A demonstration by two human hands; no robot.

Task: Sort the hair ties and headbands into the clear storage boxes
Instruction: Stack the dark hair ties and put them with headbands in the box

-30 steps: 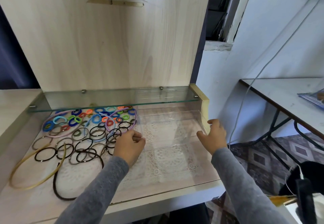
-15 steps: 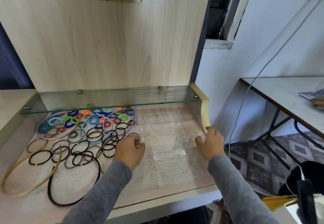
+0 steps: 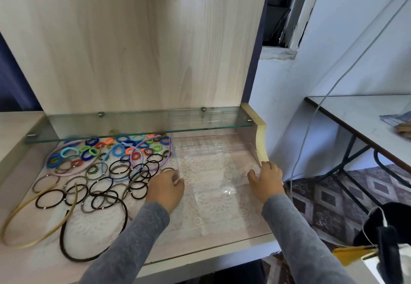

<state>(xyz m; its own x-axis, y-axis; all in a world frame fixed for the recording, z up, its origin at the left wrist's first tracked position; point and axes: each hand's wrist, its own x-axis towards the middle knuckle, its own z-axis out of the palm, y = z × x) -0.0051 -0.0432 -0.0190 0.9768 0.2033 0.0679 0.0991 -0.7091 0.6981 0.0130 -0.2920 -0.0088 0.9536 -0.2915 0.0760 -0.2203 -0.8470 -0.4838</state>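
A clear storage box (image 3: 219, 189) lies on the lace mat, its back part under the glass shelf. My left hand (image 3: 165, 189) grips the box's left front corner and my right hand (image 3: 265, 182) grips its right front corner. To the left lies a heap of hair ties: black and brown ones (image 3: 104, 187) in front, bright blue, green and orange ones (image 3: 93, 150) behind. Thin headbands lie among them: a beige one (image 3: 33, 199), a dark one (image 3: 124, 214), and lilac and blue ones (image 3: 153, 166) further back.
A glass shelf (image 3: 138, 123) hangs low over the back of the wooden desk (image 3: 200, 246). A curved wooden bracket (image 3: 259, 137) stands at the box's right. A grey cable (image 3: 311, 123) hangs beside a second table (image 3: 360, 114) on the right.
Both hands have drawn nearer to me with the clear box, sliding it forward from under the glass shelf. The hair ties and headbands have stayed where they were.
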